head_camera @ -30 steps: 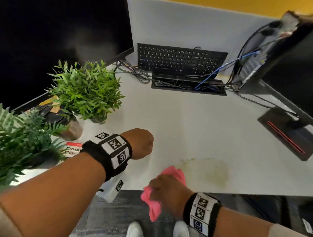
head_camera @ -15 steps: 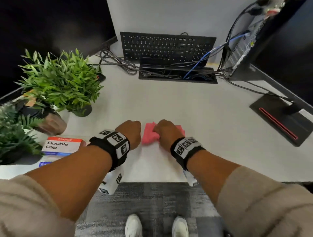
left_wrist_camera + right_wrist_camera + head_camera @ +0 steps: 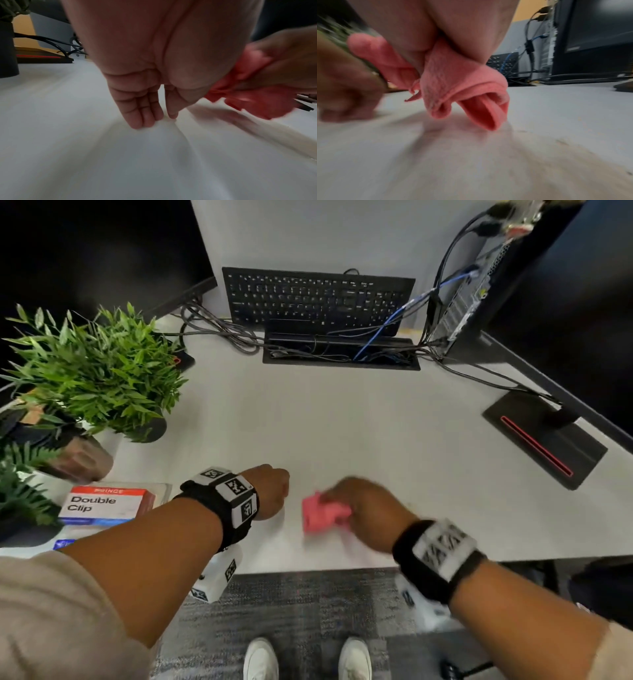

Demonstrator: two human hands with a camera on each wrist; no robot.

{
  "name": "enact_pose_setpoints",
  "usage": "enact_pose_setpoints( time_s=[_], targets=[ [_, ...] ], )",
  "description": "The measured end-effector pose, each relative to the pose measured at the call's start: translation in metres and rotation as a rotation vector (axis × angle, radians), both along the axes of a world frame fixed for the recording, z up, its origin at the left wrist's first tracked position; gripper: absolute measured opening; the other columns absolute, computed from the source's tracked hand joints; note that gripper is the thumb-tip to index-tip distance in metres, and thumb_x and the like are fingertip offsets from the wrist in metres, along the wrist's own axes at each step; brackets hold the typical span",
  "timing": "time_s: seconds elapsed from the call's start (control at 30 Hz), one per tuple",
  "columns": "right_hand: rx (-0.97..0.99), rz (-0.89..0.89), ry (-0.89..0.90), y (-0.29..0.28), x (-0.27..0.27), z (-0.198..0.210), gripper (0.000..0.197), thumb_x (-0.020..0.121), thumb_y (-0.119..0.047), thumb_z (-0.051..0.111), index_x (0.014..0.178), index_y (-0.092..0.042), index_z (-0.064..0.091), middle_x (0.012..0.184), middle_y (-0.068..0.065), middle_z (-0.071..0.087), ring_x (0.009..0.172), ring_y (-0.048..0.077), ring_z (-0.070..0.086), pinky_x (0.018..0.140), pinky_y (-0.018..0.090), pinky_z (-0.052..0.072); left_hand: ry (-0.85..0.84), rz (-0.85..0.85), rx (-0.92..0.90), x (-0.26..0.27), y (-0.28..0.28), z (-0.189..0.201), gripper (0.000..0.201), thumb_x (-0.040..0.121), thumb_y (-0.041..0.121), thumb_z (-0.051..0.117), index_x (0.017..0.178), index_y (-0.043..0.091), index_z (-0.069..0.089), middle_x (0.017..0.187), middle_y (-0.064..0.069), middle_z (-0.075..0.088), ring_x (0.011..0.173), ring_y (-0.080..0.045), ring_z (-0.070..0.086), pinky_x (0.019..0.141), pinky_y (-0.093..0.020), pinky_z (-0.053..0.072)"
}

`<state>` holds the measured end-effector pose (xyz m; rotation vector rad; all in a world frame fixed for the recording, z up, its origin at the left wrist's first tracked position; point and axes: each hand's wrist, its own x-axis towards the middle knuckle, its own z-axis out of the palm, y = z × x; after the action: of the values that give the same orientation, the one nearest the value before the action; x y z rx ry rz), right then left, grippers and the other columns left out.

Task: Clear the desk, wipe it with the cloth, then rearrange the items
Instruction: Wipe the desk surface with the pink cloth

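Cloth [image 3: 325, 512] in my right hand [image 3: 368, 505], on counter [image 3: 342, 433] front; left hand [image 3: 270, 491] beside it. Plants [image 3: 99, 371] left, keyboard [image 3: 315, 296] behind.

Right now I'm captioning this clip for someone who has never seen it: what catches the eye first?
The pink cloth bunched in the right hand, near the front edge of the white desk. Next, the leafy green plants crowded at the left, and the black keyboard propped against the back partition among tangled cables.

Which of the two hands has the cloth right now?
The right hand: it grips the bunched pink cloth on the desk. The left hand holds nothing, its fingertips resting on the desk beside it.
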<state>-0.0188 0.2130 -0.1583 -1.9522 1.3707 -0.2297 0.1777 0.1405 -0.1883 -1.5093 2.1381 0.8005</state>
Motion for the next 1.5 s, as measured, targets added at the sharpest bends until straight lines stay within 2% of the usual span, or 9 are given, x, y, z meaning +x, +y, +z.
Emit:
enact_pose_setpoints(
  time_s=[0.13, 0.27, 0.47, 0.67, 0.9, 1.0, 1.17, 1.33, 1.5],
  targets=[
    [-0.04, -0.223, 0.054, -0.062, -0.019, -0.039, 0.032, 0.088, -0.023, 0.06, 0.057, -0.014, 0.059, 0.067, 0.001, 0.068, 0.074, 0.01, 0.067, 0.092, 0.019, 0.047, -0.013, -0.005, 0.005, -0.005, 0.002, 0.0, 0.031, 0.091, 0.015, 0.045, 0.12, 0.018, 0.055, 0.125, -0.01, 0.052, 0.113, -0.029, 0.056, 0.096, -0.034, 0.045],
    [-0.055, -0.249, 0.183, -0.015, -0.009, -0.074, 0.022, 0.088, -0.005, 0.057, 0.101, -0.014, 0.072, 0.107, 0.01, 0.064, 0.103, 0.027, 0.056, 0.089, 0.031, 0.041, -0.011, -0.019, 0.02, -0.005, 0.004, -0.004, 0.033, 0.091, 0.014, 0.042, 0.121, 0.019, 0.054, 0.126, -0.009, 0.048, 0.111, -0.03, 0.057, 0.097, -0.036, 0.047],
    [0.079, 0.034, 0.118, 0.092, -0.011, -0.061, 0.031, 0.081, -0.003, 0.057, 0.1, -0.02, 0.075, 0.105, 0.001, 0.068, 0.101, 0.014, 0.058, 0.085, 0.014, 0.035, -0.038, -0.082, 0.063, -0.006, 0.001, -0.002, 0.031, 0.093, 0.018, 0.042, 0.122, 0.02, 0.052, 0.129, -0.01, 0.046, 0.111, -0.03, 0.057, 0.093, -0.033, 0.046],
    [-0.003, -0.075, -0.021, 0.033, -0.023, -0.005, 0.018, 0.082, -0.004, 0.057, 0.074, -0.01, 0.072, 0.071, -0.008, 0.063, 0.069, -0.012, 0.054, 0.068, 0.005, 0.037, 0.019, -0.173, 0.015, -0.025, 0.004, 0.005, 0.047, 0.09, 0.013, 0.042, 0.134, 0.028, 0.046, 0.136, -0.006, 0.041, 0.126, -0.03, 0.045, 0.104, -0.042, 0.042],
    [-0.014, -0.29, 0.228, -0.041, -0.02, -0.057, 0.017, 0.075, -0.018, 0.058, 0.077, -0.013, 0.074, 0.085, 0.013, 0.07, 0.086, 0.03, 0.066, 0.078, 0.032, 0.051, -0.002, -0.177, -0.11, -0.05, 0.001, 0.007, 0.04, 0.089, 0.009, 0.046, 0.129, 0.011, 0.051, 0.13, -0.014, 0.048, 0.119, -0.033, 0.054, 0.1, -0.04, 0.046],
    [0.004, -0.219, 0.179, 0.021, -0.001, -0.061, 0.032, 0.082, -0.005, 0.059, 0.108, -0.018, 0.07, 0.112, 0.008, 0.062, 0.107, 0.026, 0.055, 0.091, 0.031, 0.046, 0.0, -0.202, -0.092, -0.044, 0.001, 0.0, 0.037, 0.086, 0.009, 0.05, 0.123, 0.01, 0.057, 0.131, -0.013, 0.049, 0.119, -0.032, 0.054, 0.1, -0.041, 0.047],
    [0.2, -0.046, 0.112, 0.086, -0.017, -0.029, 0.014, 0.084, -0.017, 0.061, 0.08, -0.019, 0.073, 0.075, -0.009, 0.066, 0.073, 0.001, 0.061, 0.077, 0.015, 0.051, 0.002, -0.211, -0.06, -0.043, 0.001, -0.003, 0.041, 0.089, 0.015, 0.046, 0.129, 0.015, 0.053, 0.136, -0.009, 0.042, 0.125, -0.029, 0.046, 0.106, -0.041, 0.041],
    [0.018, -0.491, 0.022, 0.008, -0.081, -0.001, 0.027, 0.088, -0.001, 0.054, 0.065, -0.005, 0.069, 0.062, -0.011, 0.059, 0.063, -0.022, 0.055, 0.067, -0.008, 0.033, -0.004, -0.156, -0.062, -0.05, 0.001, -0.005, 0.044, 0.092, 0.01, 0.042, 0.136, 0.011, 0.045, 0.143, -0.007, 0.036, 0.131, -0.028, 0.04, 0.11, -0.04, 0.037],
    [-0.087, -0.455, 0.303, -0.023, -0.109, -0.064, 0.02, 0.072, -0.012, 0.057, 0.077, -0.019, 0.075, 0.086, 0.005, 0.071, 0.088, 0.025, 0.066, 0.082, 0.024, 0.047, -0.012, -0.124, -0.063, -0.056, 0.001, -0.003, 0.045, 0.093, 0.008, 0.041, 0.138, 0.01, 0.041, 0.144, -0.007, 0.035, 0.132, -0.026, 0.04, 0.111, -0.036, 0.036]
  ],
)
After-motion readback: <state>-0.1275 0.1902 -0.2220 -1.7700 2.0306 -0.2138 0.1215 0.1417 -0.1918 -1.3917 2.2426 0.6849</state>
